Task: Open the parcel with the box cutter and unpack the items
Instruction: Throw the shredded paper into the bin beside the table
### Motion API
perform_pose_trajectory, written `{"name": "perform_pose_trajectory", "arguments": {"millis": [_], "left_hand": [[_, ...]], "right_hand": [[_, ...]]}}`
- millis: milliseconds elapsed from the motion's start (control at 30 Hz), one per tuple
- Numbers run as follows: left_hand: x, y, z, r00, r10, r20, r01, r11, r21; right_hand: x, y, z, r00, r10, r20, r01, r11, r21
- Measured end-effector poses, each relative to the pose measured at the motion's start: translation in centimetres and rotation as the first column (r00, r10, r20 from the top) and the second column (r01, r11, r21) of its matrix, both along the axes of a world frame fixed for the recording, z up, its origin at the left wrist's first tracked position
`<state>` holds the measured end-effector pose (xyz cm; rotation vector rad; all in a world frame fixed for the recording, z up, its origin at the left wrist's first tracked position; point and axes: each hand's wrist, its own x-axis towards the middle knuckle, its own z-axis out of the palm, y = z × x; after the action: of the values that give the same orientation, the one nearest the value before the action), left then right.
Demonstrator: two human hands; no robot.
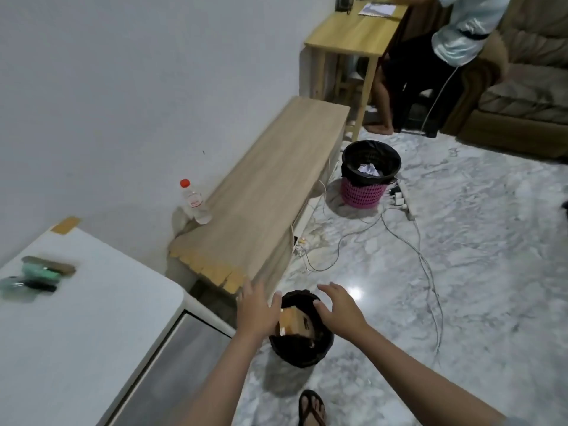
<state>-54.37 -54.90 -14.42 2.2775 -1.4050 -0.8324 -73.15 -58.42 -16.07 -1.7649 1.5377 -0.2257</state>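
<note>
So right below you there's a black-lined round waste bin (302,333) on the grey marbled floor (461,272), with a brown cardboard parcel (295,324) sitting in it. Your left grip (256,309) is left of the parcel, your right grip (339,305) right of it. The white rectangular surface (92,333) is off to your left, and the long light-wood bench (264,192) runs behind the bin along the wall.

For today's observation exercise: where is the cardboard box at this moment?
In the head view, the cardboard box sits in the black-lined bin on the floor, low and centre, between the left hand and right hand.
</note>
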Motion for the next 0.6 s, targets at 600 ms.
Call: {"name": "perform_pose_trajectory", "arguments": {"millis": [600], "left_hand": [[22.2,15.7,7.8,0.774,0.633,0.017,-0.489,0.615,-0.619]], "right_hand": [[34.5,3.3,10.6,0.67,0.615,0.417,-0.349,0.756,-0.554]]}}
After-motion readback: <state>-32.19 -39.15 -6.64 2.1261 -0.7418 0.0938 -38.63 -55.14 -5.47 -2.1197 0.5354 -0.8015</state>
